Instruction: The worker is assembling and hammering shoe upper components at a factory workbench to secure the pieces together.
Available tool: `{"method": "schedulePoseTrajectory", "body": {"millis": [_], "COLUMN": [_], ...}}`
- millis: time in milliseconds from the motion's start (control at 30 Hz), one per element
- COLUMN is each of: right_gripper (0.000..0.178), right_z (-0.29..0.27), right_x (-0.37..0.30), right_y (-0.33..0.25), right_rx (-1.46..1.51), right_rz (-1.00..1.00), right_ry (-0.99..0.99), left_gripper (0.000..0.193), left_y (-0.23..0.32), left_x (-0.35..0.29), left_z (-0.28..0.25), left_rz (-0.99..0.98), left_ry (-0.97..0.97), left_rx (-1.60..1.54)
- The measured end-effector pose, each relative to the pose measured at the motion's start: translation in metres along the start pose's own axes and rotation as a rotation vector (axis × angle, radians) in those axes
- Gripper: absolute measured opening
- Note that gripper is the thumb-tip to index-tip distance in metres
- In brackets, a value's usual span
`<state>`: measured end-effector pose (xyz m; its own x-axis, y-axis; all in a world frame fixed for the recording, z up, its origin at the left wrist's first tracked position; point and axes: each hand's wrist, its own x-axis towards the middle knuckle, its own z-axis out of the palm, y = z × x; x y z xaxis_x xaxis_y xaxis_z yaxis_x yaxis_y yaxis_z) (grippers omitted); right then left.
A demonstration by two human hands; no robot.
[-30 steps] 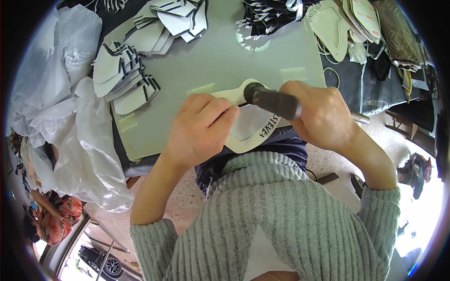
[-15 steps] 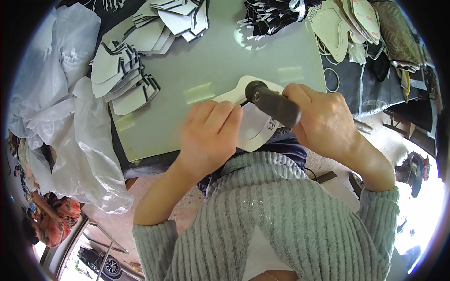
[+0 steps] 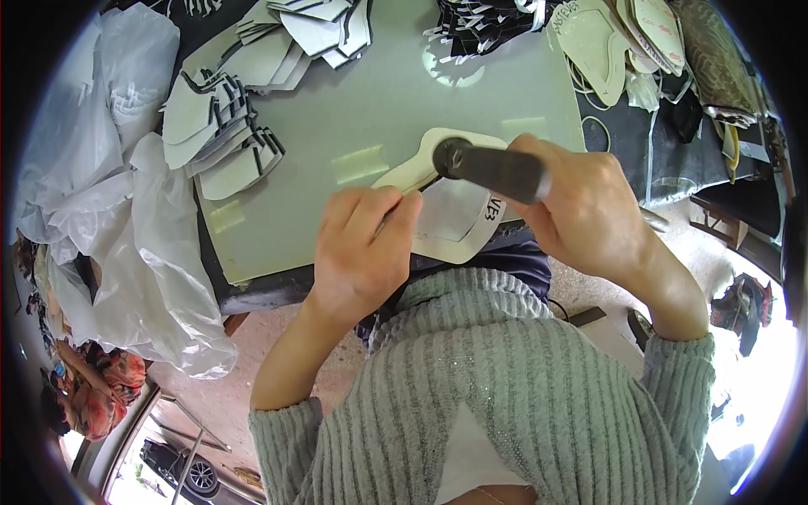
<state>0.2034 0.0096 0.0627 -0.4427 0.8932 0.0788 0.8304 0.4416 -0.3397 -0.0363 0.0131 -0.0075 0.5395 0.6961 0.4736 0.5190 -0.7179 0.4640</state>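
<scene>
My left hand [image 3: 360,248] is closed on the left edge of a cream template [image 3: 454,251], a curved flat frame with dark marks. A pale flat piece [image 3: 450,210] shows inside the template's outline, and a dark edge strip runs along part of it. My right hand [image 3: 589,206] grips a dark hammer [image 3: 497,171], its round end over the template's upper part. Whether that end touches the template I cannot tell. The fingertips of my left hand are partly hidden behind its knuckles.
Under the work lies a pale green board [image 3: 278,244] on a dark table. White pieces with black edging [image 3: 189,126] are stacked at the left, black-and-white strips [image 3: 488,25] at the back. Cream templates [image 3: 589,50] lie back right. Clear plastic sheeting [image 3: 151,278] hangs at the left.
The hammer's round end has shifted slightly left and away from me. My left hand has moved a little left and nearer, and the template has turned slightly.
</scene>
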Motion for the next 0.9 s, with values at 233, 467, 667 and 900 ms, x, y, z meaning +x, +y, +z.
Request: {"method": "schedulePoseTrajectory", "body": {"millis": [233, 467, 667, 900], "right_gripper": [0.025, 0.033, 0.034, 0.029], "right_z": [-0.004, 0.015, 0.003, 0.001], "right_x": [0.000, -0.003, 0.007, 0.011], "right_y": [-0.005, -0.001, -0.006, 0.001], "right_rx": [0.036, -0.049, 0.031, 0.033], "right_rz": [0.055, -0.017, -0.082, -0.061], "right_ry": [-0.237, -0.167, 0.007, 0.001], "left_gripper": [0.029, 0.030, 0.031, 0.034], "left_y": [-0.001, -0.008, -0.008, -0.007], "left_x": [-0.002, -0.004, -0.003, -0.006], "left_z": [0.001, -0.003, -0.002, -0.004], "left_rz": [-0.006, 0.030, 0.065, 0.032], "left_ry": [-0.012, 0.009, 0.035, 0.009], "left_rx": [-0.022, 0.011, 0.017, 0.016]}}
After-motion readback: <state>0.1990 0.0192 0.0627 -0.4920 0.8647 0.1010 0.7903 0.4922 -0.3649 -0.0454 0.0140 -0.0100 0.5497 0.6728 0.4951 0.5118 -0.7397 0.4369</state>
